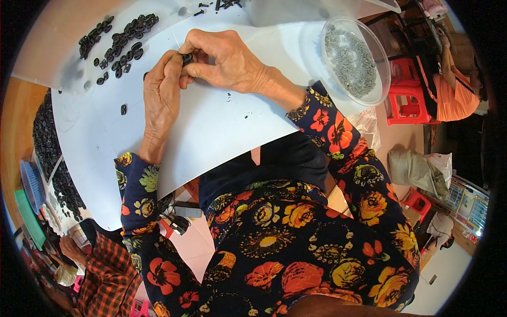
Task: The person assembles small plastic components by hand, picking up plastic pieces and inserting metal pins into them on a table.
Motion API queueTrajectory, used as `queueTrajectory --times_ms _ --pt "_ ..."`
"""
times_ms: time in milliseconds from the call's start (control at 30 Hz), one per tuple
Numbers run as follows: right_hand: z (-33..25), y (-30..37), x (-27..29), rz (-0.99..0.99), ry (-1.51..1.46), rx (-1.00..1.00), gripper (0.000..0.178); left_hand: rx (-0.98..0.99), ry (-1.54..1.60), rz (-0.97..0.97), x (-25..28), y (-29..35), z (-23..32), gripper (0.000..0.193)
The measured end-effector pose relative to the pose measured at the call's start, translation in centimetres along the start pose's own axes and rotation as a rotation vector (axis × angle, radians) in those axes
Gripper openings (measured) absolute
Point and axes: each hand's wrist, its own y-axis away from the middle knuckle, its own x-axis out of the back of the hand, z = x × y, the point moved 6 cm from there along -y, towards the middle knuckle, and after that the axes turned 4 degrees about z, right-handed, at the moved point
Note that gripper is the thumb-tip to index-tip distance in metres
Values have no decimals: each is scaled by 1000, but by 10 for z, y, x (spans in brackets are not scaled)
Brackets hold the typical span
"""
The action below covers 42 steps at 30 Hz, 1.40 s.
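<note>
Over the white table [227,134] my two hands meet, both closed on one small black plastic part [187,59]. My left hand [165,84] pinches it from the left, while my right hand [224,61] grips it from the right with thumb and fingers. The fingers cover most of the part, so its exact kind is hidden. Close to my left wrist lies a single black oval piece [124,109]. Farther off to the left is a scattered group of similar black pieces [129,34]. Tiny bits [228,97] lie on the table below my right hand.
A round clear tub [384,79] of small silvery metal pieces stands at the right. Thin black pieces [227,4] lie at the far edge. A heap of black parts [53,158] is at the left, near a person in a checked shirt [108,269]. Another person [454,90] and red stools [406,100] are at right.
</note>
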Motion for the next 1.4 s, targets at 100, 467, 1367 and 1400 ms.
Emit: queueTrajectory --times_ms 100,467,1367,1400 --pt "-2 -1 0 -1 -76 -18 16 -4 15 6 1 0 -2 30" --pt "-1 -3 6 -28 39 31 15 9 127 -8 -3 0 -1 33" --pt "-22 -43 -14 -154 317 223 13 -104 53 -342 -30 46 7 34" --pt "-14 -48 -29 -239 305 209 14 -103 54 -328 -30 46 7 34"
